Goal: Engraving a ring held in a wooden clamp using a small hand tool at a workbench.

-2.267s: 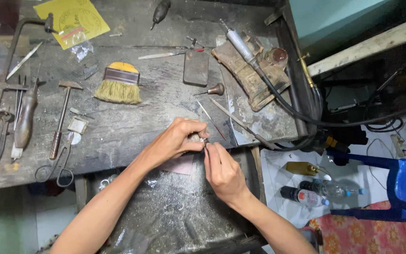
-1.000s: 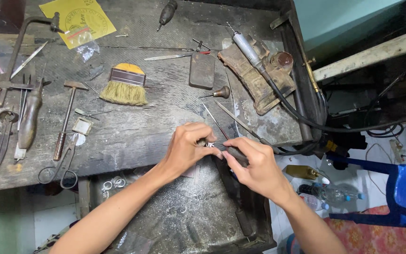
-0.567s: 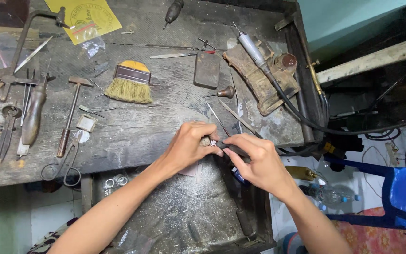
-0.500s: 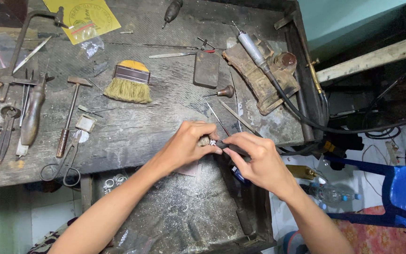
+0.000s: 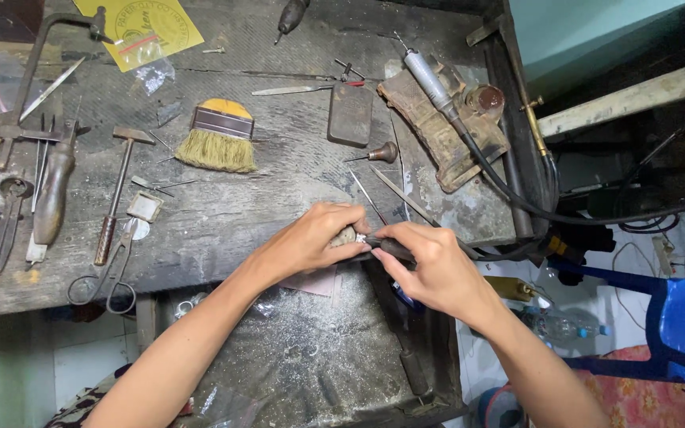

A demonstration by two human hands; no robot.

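- Left hand (image 5: 315,238): fingers curled closed around a small pale rounded piece (image 5: 346,236), pinched between thumb and fingertips at the front edge of the worn dark wooden surface (image 5: 223,214).
- Right hand (image 5: 430,265): closed on a slim dark-handled tool (image 5: 388,250), whose tip meets the small piece; the two hands nearly touch.
- The piece sits between both hands, above the dusty grey tray (image 5: 311,357) set under the surface's front edge.
- Just beyond the hands: thin metal needle files (image 5: 394,196) lying slantwise, and a round-knobbed wooden graver (image 5: 376,154).
- Further back: dark rectangular sharpening stone (image 5: 350,115); grey rotary handpiece (image 5: 430,79) with black hose, resting on a worn brown leather pad (image 5: 445,139).
- Toward the left: yellow-backed bristle brush (image 5: 220,139), small wooden-handled hammer (image 5: 116,194), metal scissors (image 5: 109,273), wooden-handled file (image 5: 51,198), pliers (image 5: 8,218).
- Far back left: yellow printed paper sheet (image 5: 140,24), jeweller's saw frame (image 5: 49,47).
- Off the surface at right: blue plastic chair (image 5: 675,329).
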